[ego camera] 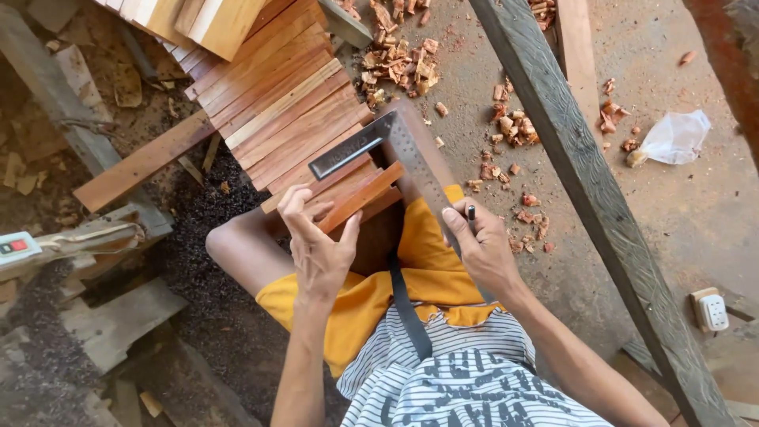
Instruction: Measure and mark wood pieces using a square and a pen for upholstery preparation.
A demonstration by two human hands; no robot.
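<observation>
I sit low with yellow shorts over my knees. My left hand point(316, 241) grips a short reddish wood strip point(365, 195), angled up to the right. My right hand point(478, 245) holds a metal try square point(395, 142) by its long ruled blade, together with a dark pen point(471, 213) that sticks up between the fingers. The square's dark stock lies across a stack of similar wood strips point(288, 119) that rests in front of my knees.
A grey timber beam point(585, 182) runs diagonally on the right. Wood chips point(399, 63) litter the concrete floor. A clear plastic bag point(672, 138), a white power socket point(711, 310) and loose planks point(142, 162) at left lie around.
</observation>
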